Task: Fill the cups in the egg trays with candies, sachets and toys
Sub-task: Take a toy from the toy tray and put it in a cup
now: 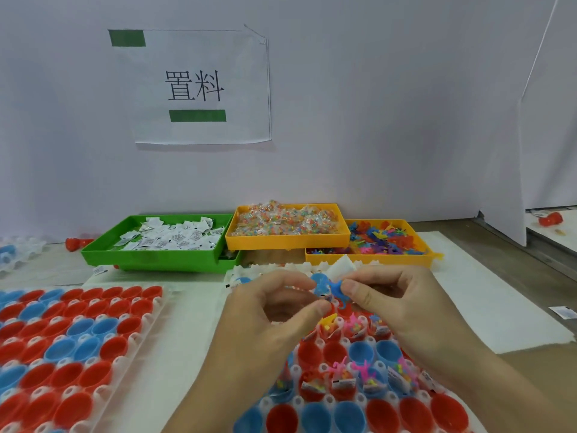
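Two hands meet over the near egg tray (359,414): our left hand (274,310) and right hand (396,295) both pinch tangled blue toys (327,287). Tugged apart, one could spring free and miss its cup.

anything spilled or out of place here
A few strays. One white sachet lies on the table in front of the green tray, another near the right edge. A red cup lies left of the green tray, outside any egg tray. Nothing looks damaged.
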